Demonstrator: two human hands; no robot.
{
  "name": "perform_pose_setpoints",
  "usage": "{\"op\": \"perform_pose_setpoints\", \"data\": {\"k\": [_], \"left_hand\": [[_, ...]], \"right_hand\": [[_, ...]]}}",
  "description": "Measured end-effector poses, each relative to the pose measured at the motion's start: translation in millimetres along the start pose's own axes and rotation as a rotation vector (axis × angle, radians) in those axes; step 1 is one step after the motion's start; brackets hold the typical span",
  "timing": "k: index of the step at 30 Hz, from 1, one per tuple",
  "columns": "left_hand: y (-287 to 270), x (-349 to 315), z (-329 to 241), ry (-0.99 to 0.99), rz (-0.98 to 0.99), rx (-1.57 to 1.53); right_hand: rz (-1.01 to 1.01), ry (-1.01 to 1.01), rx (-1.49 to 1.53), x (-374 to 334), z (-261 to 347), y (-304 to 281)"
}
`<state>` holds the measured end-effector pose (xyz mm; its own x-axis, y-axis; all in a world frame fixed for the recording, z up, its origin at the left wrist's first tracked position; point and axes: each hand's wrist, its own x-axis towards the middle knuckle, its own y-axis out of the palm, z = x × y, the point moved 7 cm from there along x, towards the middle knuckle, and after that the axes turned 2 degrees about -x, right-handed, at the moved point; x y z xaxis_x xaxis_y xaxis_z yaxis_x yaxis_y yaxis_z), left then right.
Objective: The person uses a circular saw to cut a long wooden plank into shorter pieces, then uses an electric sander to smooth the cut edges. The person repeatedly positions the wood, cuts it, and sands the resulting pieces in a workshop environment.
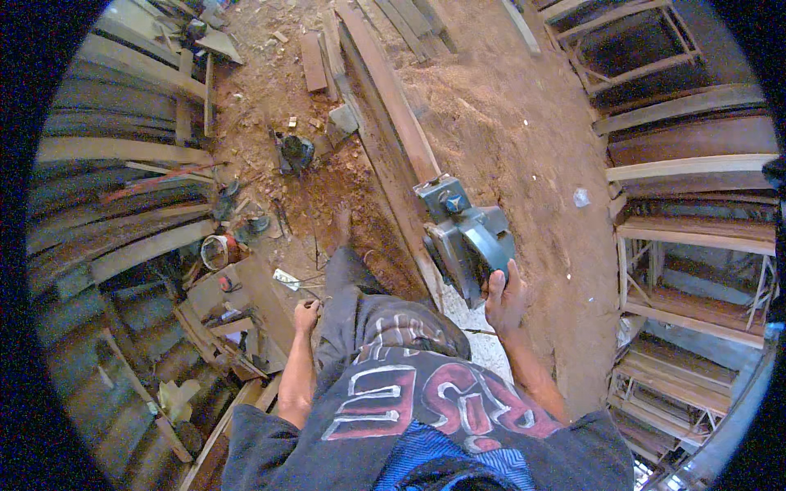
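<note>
A grey-blue power tool [467,233] with a boxy body and a curved, shiny part rests at the near end of a long reddish plank [393,98]; its exact kind is hard to make out. My right hand [505,299] grips the near right end of the tool, thumb and fingers against the curved part. Off to the left, my left hand [307,313] has its fingers curled together; whatever may be in them is too small to name. Just beyond it lie a white power strip [286,280] and some thin cables.
Sawdust [483,106] covers the floor. A bucket [219,251] and a dark machine part [295,153] are on the left, among offcuts. Stacked boards [123,151] line the left side, and wooden frames [696,233] the right. My bare foot [341,221] is beside the plank.
</note>
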<state>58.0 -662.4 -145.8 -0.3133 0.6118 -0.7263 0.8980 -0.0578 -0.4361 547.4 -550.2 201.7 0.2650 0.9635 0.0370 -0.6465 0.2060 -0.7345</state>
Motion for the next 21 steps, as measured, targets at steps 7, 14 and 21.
{"op": "perform_pose_setpoints", "data": {"k": [7, 14, 21], "left_hand": [[-2, 36, -62, 0.112, -0.016, -0.234], [-9, 48, -60, 0.135, -0.091, -0.055], [-23, 28, -4, -0.090, -0.169, -0.331]], "right_hand": [[-0.009, 0.050, -0.040, 86, 62, 33], [-0.078, -0.093, -0.111, 244, 140, 96], [-0.074, -0.201, -0.085, 392, 226, 161]]}}
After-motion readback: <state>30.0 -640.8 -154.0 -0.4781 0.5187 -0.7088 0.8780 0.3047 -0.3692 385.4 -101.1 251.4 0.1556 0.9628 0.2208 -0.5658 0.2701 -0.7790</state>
